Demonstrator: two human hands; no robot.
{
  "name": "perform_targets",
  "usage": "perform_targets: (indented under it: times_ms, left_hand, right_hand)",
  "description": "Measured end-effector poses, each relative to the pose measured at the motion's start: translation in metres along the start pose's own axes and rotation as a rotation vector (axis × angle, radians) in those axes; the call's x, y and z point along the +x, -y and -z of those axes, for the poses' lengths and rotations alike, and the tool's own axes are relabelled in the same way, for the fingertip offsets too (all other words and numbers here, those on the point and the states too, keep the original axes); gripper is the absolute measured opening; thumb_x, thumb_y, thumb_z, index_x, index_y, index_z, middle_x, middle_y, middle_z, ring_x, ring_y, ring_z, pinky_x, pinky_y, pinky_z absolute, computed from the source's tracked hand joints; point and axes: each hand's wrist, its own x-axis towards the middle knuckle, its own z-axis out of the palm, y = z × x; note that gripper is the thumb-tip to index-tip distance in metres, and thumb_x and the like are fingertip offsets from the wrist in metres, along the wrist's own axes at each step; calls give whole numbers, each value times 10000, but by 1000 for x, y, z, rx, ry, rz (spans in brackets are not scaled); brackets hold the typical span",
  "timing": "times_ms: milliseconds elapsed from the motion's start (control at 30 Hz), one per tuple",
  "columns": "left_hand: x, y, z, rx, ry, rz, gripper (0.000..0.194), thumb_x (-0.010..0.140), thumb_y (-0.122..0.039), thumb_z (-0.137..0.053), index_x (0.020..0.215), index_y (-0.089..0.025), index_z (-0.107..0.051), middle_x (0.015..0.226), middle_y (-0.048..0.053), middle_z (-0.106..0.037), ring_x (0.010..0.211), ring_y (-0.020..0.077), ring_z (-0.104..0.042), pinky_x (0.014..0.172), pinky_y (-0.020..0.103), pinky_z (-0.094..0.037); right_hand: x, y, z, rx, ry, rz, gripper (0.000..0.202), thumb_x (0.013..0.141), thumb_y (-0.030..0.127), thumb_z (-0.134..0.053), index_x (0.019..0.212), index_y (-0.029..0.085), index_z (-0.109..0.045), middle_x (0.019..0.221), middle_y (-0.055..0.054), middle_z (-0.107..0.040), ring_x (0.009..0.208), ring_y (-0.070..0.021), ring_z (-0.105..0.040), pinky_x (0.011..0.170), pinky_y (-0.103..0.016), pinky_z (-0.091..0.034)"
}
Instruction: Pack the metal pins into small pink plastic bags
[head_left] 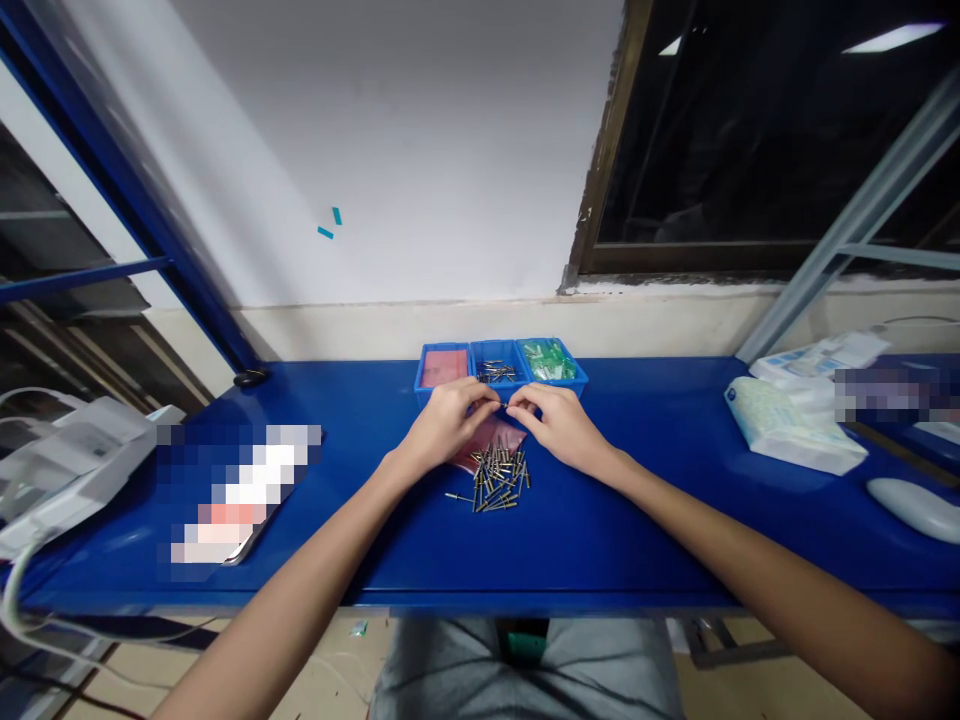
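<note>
My left hand (451,418) and my right hand (555,420) meet in front of the blue bins, each closed in a pinch. Between their fingertips is a small thin metal piece, seemingly a pop rivet (505,405); the fingers hide most of it. Just below the hands lies a loose pile of pop rivets (499,478) with long thin stems. A pink plastic bag (504,434) lies flat behind the pile, partly covered by rivets and by my left hand. More rivets (496,371) sit in the middle bin.
Three joined blue bins (471,352) stand near the wall; the left one holds pink bags (444,368), the right one green-and-clear packets (550,358). A blurred-out flat item (247,497) and a white power strip (90,455) lie left. Tissue packs (799,425) and a white mouse (915,507) lie right.
</note>
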Motion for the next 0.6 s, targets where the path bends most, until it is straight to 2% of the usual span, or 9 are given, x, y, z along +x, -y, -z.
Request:
perform_targets:
  times_ms: [100, 200, 267, 367, 600]
  left_hand:
    - [-1, 0, -3, -23, -26, -16, 184, 966, -217, -529, 1046, -160, -685, 977, 63, -717, 876, 163, -647, 803, 306, -500]
    - [-3, -2, -6, 15, -87, 2, 234, 966, -219, -516, 1139, -166, -665, 979, 66, -719, 792, 148, -642, 764, 301, -515]
    - [-5, -4, -7, 46, -78, -7, 242, 973, -222, -494, 1131, -172, -669, 953, 63, -710, 762, 142, -633, 741, 296, -515]
    - [-6, -4, -6, 75, -9, -53, 237, 983, -234, -477, 1108, -173, -670, 968, 69, -689, 833, 155, -636, 764, 296, -513]
    - [-8, -2, -7, 176, -40, -80, 205, 991, -270, -503, 1045, -158, -666, 900, 59, -647, 812, 158, -604, 744, 296, -506]
  right_hand:
    - [-1, 0, -3, 24, 9, -12, 139, 937, 224, -566, 842, 181, -658, 822, -18, -694, 707, -136, -604, 672, -262, -435]
    - [-1, 1, -3, 76, 10, -42, 158, 933, 226, -562, 821, 177, -662, 760, -8, -696, 622, -119, -586, 610, -247, -423]
    - [-1, 3, -2, 108, 10, -62, 168, 931, 232, -558, 809, 178, -661, 725, -5, -692, 598, -119, -581, 587, -246, -417]
    - [-2, 7, -1, 109, -10, -60, 177, 934, 242, -552, 797, 182, -648, 717, -6, -685, 600, -123, -578, 600, -256, -424]
    - [-4, 17, 0, 39, -12, 43, 235, 982, 269, -498, 794, 183, -610, 779, -21, -653, 727, -146, -596, 709, -282, -443]
